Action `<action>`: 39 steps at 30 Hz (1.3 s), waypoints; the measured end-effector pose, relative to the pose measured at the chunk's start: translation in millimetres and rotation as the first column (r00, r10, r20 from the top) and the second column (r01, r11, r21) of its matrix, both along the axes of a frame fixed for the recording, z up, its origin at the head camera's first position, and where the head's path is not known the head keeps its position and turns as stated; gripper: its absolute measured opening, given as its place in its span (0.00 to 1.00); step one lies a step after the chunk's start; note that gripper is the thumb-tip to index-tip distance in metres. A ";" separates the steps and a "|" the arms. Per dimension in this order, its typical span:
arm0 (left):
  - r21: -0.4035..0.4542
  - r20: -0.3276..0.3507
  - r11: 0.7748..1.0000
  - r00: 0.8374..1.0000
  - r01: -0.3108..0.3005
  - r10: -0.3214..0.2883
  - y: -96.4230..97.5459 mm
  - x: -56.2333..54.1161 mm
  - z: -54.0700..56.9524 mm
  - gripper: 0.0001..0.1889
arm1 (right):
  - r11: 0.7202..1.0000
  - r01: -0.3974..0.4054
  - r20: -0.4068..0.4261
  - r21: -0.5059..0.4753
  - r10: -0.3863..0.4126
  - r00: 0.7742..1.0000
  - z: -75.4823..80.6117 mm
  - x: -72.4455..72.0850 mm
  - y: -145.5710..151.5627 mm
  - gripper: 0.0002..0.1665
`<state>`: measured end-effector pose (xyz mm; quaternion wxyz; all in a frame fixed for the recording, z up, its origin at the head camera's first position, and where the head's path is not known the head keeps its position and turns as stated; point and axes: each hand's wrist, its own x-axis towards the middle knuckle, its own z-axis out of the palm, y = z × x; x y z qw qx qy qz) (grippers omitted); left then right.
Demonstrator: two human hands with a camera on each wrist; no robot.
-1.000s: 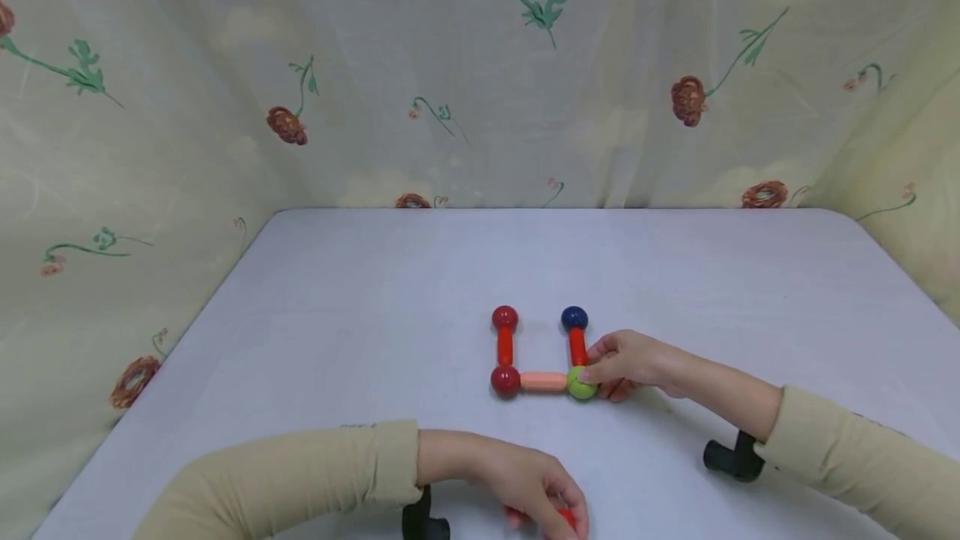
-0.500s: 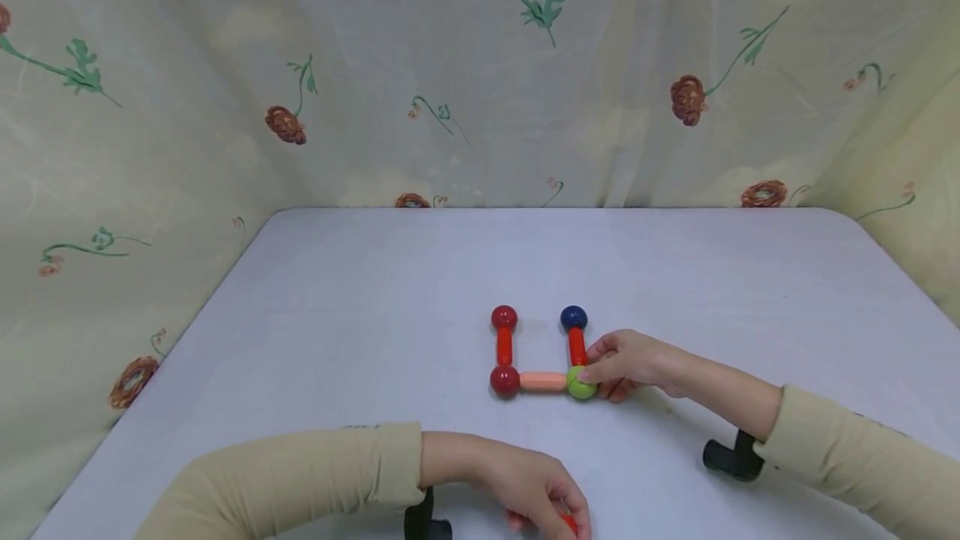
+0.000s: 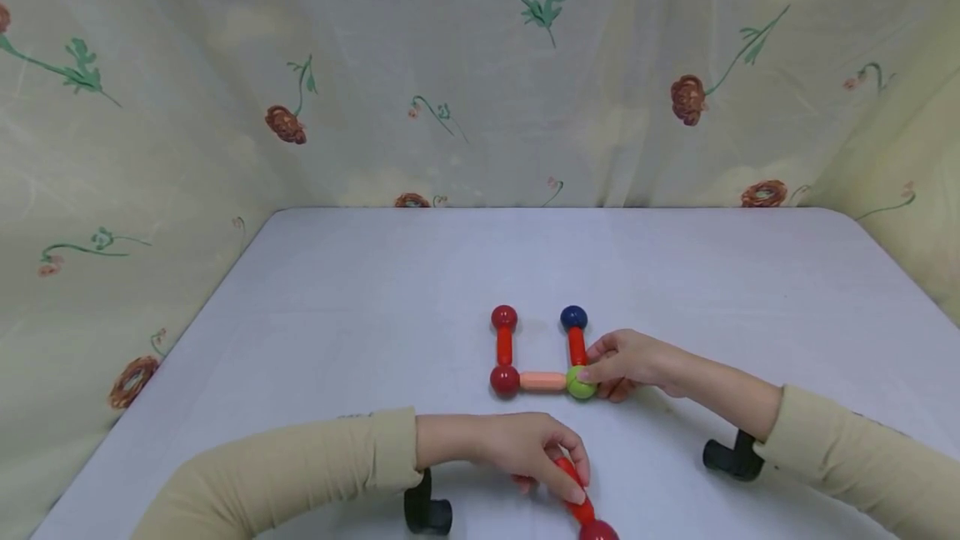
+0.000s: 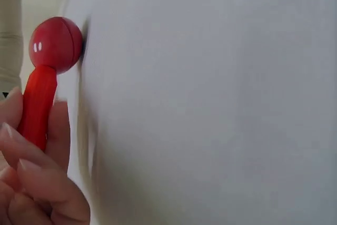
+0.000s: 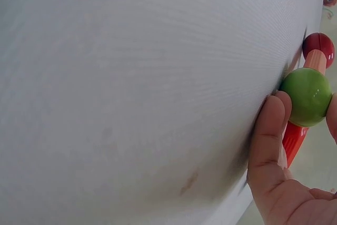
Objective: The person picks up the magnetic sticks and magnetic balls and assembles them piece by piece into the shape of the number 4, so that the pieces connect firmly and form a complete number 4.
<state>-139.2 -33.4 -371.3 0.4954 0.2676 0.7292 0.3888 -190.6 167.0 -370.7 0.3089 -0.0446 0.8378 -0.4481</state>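
My left hand (image 3: 528, 450) pinches a red rod (image 3: 576, 490) near the front of the table. A dark red ball (image 4: 56, 45) is joined to the rod's end. Farther back lies a U-shaped piece of joined rods and balls. Its left side is a red rod (image 3: 505, 346) between two dark red balls, and a pink rod (image 3: 543, 382) forms the base. On the right, a red rod (image 3: 577, 347) runs from a blue ball (image 3: 573, 317) down to a green ball (image 3: 581, 383). My right hand (image 3: 628, 363) holds the green ball between thumb and fingers.
A white cloth covers the table (image 3: 390, 298). Behind and beside it hangs a flower-patterned curtain (image 3: 360, 48). Black camera mounts (image 3: 735, 457) are strapped at both wrists, below the beige sleeves.
My left hand has risen slightly from the front edge, bringing the red rod and its dark red ball into the head view. The right hand and the U-shaped piece stay still.
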 end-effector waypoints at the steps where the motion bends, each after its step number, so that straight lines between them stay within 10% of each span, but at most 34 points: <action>1: 0.011 -0.023 1.000 1.000 -0.013 0.014 -0.3 -1.0 -0.5 0.04 | 1.000 0.000 0.001 0.002 0.000 1.000 0.1 0.0 -0.1 0.24; 26: 0.027 -0.303 0.992 0.945 -0.123 0.126 6.8 -7.0 -5.5 0.11 | 0.999 -0.014 -0.029 0.041 0.015 0.999 2.0 3.3 3.8 0.27; 39: 0.046 -0.321 0.982 0.929 -0.182 0.187 6.8 -9.1 -4.3 0.11 | 0.983 -0.159 0.104 0.091 0.150 0.983 5.9 54.0 -2.2 0.14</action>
